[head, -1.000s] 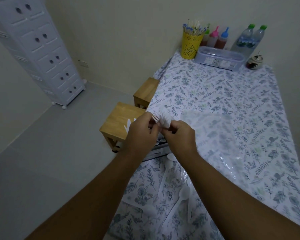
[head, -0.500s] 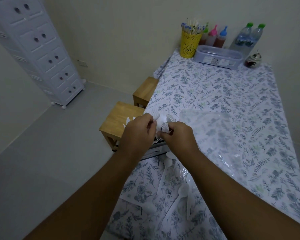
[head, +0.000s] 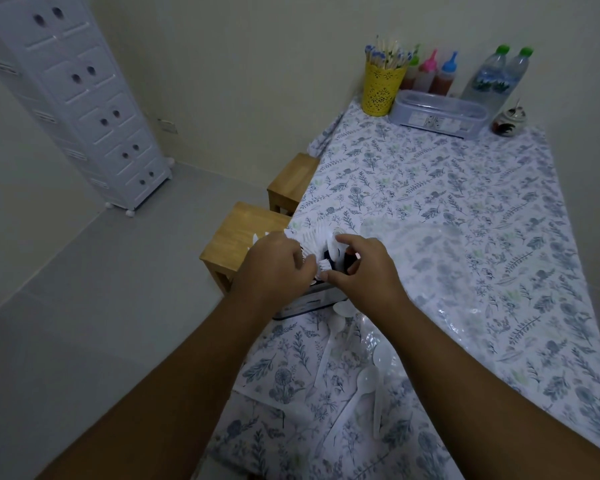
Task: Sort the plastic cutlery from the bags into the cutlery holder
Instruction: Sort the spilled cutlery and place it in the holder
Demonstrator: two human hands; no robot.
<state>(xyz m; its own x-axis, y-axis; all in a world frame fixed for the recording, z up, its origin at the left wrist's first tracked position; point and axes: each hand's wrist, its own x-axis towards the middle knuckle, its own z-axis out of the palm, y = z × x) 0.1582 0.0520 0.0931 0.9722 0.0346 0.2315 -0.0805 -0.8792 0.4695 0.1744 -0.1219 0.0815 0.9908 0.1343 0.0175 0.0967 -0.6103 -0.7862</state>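
Both hands work over the cutlery holder (head: 312,299) at the table's (head: 465,209) near left edge. The left hand (head: 274,268) curls its fingers around a fanned bunch of white plastic cutlery (head: 309,239). The right hand (head: 364,268) pinches a white spoon (head: 336,249) above the holder. 2 spoons (head: 364,382) lie loose on the tablecloth nearer the person.

A bundle of white plastic forks (head: 309,242) fans out beyond the left grip (head: 274,268); the dark cutlery holder (head: 312,299) sits beneath both grips; loose white spoons (head: 364,382) lie flat nearer than the right grip (head: 364,268), on clear bags (head: 368,341).
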